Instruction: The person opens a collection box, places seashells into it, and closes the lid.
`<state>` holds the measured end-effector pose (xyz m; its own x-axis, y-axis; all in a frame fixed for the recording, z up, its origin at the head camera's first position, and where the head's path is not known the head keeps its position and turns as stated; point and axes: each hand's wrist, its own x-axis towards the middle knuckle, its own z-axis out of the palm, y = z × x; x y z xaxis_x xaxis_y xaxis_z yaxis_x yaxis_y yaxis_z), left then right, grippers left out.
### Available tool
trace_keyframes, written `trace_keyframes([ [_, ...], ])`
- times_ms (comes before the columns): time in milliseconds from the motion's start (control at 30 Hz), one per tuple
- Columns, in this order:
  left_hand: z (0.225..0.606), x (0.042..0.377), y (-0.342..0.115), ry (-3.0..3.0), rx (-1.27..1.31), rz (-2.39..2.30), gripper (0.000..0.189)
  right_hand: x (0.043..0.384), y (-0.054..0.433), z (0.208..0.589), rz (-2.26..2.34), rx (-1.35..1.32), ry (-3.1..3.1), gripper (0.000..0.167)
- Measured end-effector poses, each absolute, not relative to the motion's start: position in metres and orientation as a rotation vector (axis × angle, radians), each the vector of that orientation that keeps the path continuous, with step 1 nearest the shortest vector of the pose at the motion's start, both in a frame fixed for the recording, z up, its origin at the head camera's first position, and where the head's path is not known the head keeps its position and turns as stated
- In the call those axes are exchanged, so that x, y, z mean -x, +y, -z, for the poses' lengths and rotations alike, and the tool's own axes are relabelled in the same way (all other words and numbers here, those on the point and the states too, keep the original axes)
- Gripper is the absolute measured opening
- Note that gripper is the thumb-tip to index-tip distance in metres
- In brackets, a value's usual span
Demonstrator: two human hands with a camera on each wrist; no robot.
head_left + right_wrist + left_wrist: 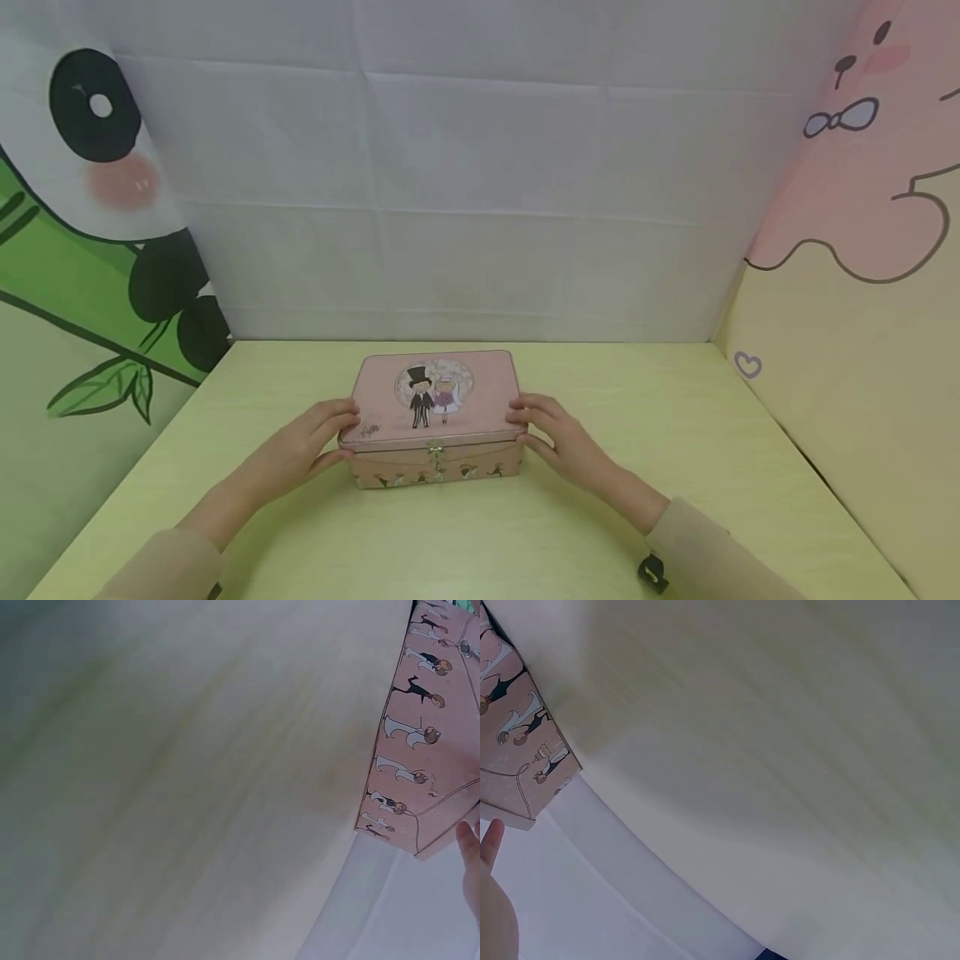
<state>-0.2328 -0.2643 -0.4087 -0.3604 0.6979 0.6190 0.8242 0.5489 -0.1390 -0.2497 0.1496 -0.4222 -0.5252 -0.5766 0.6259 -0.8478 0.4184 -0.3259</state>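
Note:
A pink tin box (pixel 435 462) sits in front of me in the head view, its hinged-looking lid down and a small metal clasp (pixel 435 450) at the front. A cartoon couple in wedding clothes decorates the lid; small figures run along the front. My left hand (pixel 303 442) holds the box's left end, fingers at the lid's edge and thumb lower by the rim. At the opposite end my right hand (pixel 562 437) grips likewise. The left wrist view shows the thumb (pixel 490 844) by the lid's rim; the right wrist view shows the other thumb (pixel 468 840) there too.
The pale yellow table (pixel 450 542) reaches back to a creased white cloth (pixel 480 167). Cartoon-printed panels flank it, a panda one (pixel 97 292) at left and a pink animal one (pixel 847 208) at right. A black strap end (pixel 652 573) hangs below the right sleeve.

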Motion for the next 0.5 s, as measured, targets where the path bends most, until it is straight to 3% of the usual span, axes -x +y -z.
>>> trace_keyframes([
  [500, 0.4112, 0.2341, -0.2675, -2.258, 1.212, 0.283, 0.046, 0.2522, 0.1499, 0.4243, -0.848, -1.217, -2.3, 0.029],
])
